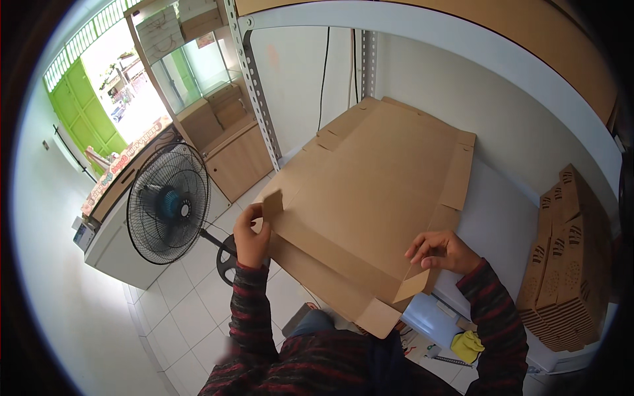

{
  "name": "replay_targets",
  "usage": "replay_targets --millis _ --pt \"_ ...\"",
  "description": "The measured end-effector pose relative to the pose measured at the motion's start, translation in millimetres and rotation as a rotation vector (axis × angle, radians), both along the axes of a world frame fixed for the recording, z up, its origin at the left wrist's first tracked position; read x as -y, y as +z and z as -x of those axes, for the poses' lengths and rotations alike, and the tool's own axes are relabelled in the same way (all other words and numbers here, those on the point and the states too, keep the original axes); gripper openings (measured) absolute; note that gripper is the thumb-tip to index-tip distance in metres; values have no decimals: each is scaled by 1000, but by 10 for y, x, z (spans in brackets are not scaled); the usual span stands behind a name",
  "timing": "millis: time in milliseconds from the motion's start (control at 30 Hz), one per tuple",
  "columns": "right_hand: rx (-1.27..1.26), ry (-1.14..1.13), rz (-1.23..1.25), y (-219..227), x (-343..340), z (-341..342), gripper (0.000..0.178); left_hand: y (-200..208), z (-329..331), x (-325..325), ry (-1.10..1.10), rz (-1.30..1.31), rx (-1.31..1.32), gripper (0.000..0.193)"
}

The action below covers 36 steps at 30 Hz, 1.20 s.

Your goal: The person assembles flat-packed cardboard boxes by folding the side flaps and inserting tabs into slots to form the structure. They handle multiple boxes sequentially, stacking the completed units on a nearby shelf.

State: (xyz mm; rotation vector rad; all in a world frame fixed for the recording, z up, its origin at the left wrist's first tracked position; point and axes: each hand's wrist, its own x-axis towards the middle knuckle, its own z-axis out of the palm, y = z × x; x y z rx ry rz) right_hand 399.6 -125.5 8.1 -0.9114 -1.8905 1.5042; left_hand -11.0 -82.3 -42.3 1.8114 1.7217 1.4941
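A large flat brown cardboard box blank (370, 178) lies in front of me on a white shelf, with cut slots and flaps along its edges. My left hand (252, 237) is at its near left corner, fingers and thumb closed on a small raised flap (273, 206). At the near right corner, my right hand (446, 253) hovers with loosely curled fingers, a gap showing between thumb and fingertips. Just below it another small flap (412, 288) stands folded up. A crease runs along the near edge between the two flaps.
Folded brown boxes (558, 277) are stacked on the right of the white shelf top (495, 204). A black standing fan (170, 203) is at the left, before a wooden cabinet (234, 162). Below are a blue container (429, 318) and a yellow-green cloth (467, 346). A metal shelf beam (422, 18) crosses overhead.
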Motion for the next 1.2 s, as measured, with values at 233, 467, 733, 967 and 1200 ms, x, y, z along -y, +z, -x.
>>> replay_targets --millis 233,467,733,967,1200 --pt "29 -13 15 -5 -5 5 24 -40 -33 61 -327 42 37 19" --pt "-71 -116 21 35 24 35 16 -156 -35 29 -113 4 218 27" --pt "515 -1005 -580 -67 -145 -404 26 -111 247 -328 -173 285 576 35" --pt "263 -875 14 37 -77 -466 32 -314 459 -643 -306 335 788 42" --pt "52 -936 40 105 13 -676 43 138 165 -17 -473 477 831 45"
